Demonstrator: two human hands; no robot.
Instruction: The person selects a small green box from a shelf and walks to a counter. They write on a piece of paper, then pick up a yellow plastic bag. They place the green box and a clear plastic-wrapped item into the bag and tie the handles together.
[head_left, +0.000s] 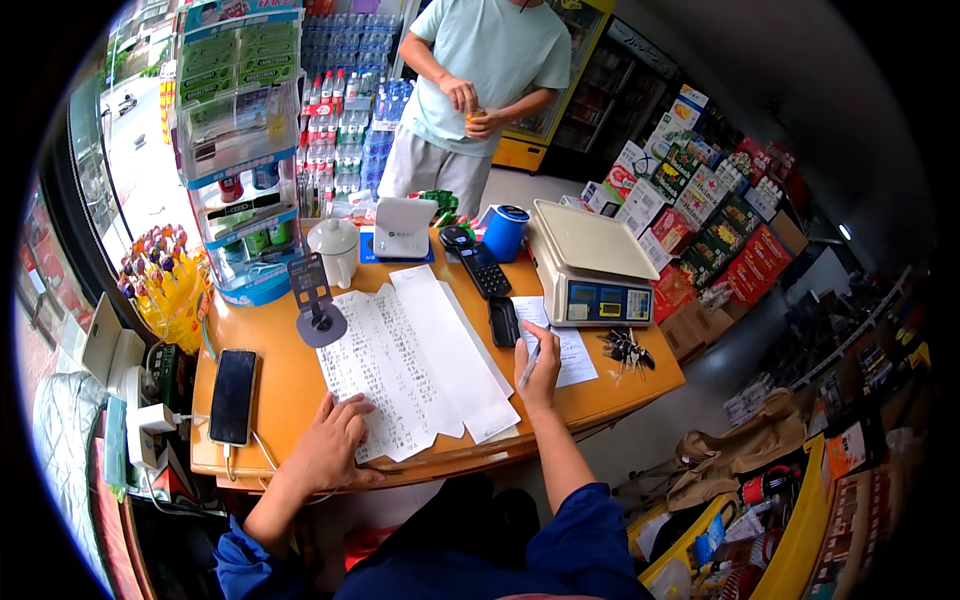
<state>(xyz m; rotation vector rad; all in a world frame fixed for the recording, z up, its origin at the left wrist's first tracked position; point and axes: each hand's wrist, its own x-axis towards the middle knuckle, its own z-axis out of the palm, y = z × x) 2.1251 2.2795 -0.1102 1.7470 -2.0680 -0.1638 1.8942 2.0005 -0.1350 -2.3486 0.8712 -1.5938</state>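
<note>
My left hand (324, 444) lies palm down, fingers spread, at the front edge of the wooden desk (281, 390). Its fingertips touch a sheet covered in handwriting (382, 367). Between the fingers of my right hand (541, 369) is a pen (531, 361), held above the desk. Beneath that hand lies a smaller written sheet (576, 361), with a black case (503, 321) just left of it. A mostly blank white sheet (450, 337) overlaps the handwritten one. A purple-grey phone stand (319, 319) rests on the papers' upper left corner.
A smartphone (232, 397) with a cable lies at left. Along the back are a lidded white mug (334, 246), a white device (403, 229), a cordless handset (484, 270) and a blue cylinder (506, 234). A weighing scale (596, 262) and keys (627, 349) are at right. A person (484, 82) stands opposite.
</note>
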